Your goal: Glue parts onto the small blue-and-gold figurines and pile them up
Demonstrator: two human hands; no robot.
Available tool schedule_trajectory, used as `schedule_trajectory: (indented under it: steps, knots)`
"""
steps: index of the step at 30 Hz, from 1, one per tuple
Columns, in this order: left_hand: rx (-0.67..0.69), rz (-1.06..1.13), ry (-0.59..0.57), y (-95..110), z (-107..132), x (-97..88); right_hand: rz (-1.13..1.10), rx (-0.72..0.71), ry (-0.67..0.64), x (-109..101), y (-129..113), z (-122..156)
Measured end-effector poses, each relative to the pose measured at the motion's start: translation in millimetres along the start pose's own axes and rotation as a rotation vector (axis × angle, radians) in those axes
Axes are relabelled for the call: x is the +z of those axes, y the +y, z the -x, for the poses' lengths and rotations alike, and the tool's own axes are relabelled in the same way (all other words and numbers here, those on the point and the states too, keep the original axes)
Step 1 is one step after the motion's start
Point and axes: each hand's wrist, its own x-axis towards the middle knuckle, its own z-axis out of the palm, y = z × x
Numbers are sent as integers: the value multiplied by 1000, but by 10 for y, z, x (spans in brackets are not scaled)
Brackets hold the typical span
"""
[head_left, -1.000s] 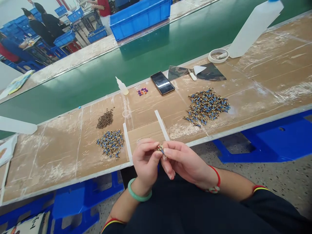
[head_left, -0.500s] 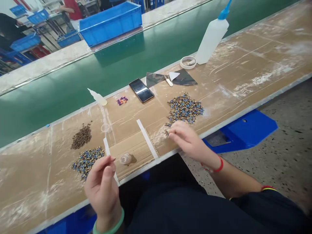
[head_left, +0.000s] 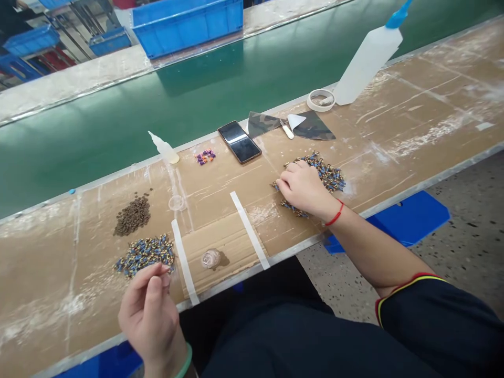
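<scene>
My right hand rests on the right pile of small blue-and-gold pieces, its fingers curled together over them. Whatever lies between those fingertips is hidden. Lower left, my left hand is raised with thumb and fingers pinched; what it may hold is too small to name. Just beyond it lies a second pile of blue-and-gold pieces. Between the hands, a small clear round container sits on a corrugated cardboard piece taped down with white strips.
Brown pellets lie at left, near a clear disc. Along the back are a small dropper bottle, purple-orange bits, a phone, camouflage sheets, a tape roll and a large white bottle. Beyond runs a green belt.
My right hand has moved up and away from me, from the near edge of the right pile onto it. The left hand stays pinched, slightly lower and further left in view.
</scene>
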Motion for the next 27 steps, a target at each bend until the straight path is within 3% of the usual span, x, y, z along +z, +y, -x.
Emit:
schedule_trajectory:
  steps: [8,12,15,20,27]
  knots:
    - [-11,-31,116,44,-98,-181,-27,10,268,-141,112,155]
    - [62,-142,161,-31,-132,-390,-274,-118,482,-194,-198,490]
    - [115,-323,156,-128,-141,-602,-481,-242,440,-114,-535,767]
    - [222,-578,-82,-205,-108,-921,-707,-290,283,94,-823,1006]
    - [282,-761,-363,-199,30,-1020,-748,-226,273,278,-735,986]
